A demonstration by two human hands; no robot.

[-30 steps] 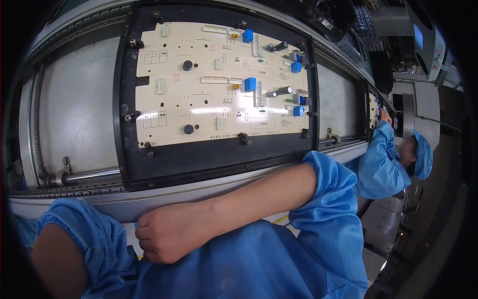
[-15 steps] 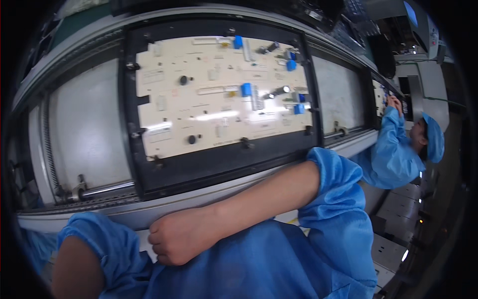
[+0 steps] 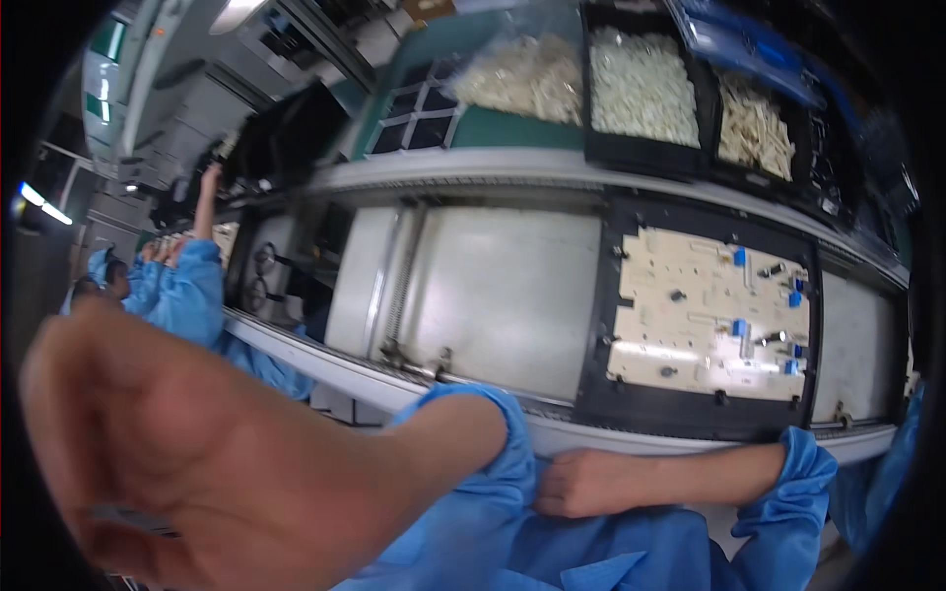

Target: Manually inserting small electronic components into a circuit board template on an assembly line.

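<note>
Circuit board [image 3: 708, 317] in a black carrier frame [image 3: 595, 325] on the conveyor line [image 3: 493, 295], both hands off it.

The cream board, dotted with small blue parts, lies flat in its frame to the right, well apart from either hand. The left hand [image 3: 187, 453] is raised close to the camera, large and blurred, fingers loosely curled and holding nothing. The right hand [image 3: 581, 485] rests in a loose fist against the blue sleeve [image 3: 493, 463] of the left arm, below the conveyor's near rail. Black bins of white parts [image 3: 641, 84] stand on the shelf behind the line. Another person in a blue coat [image 3: 182, 286] works at far left.
</note>
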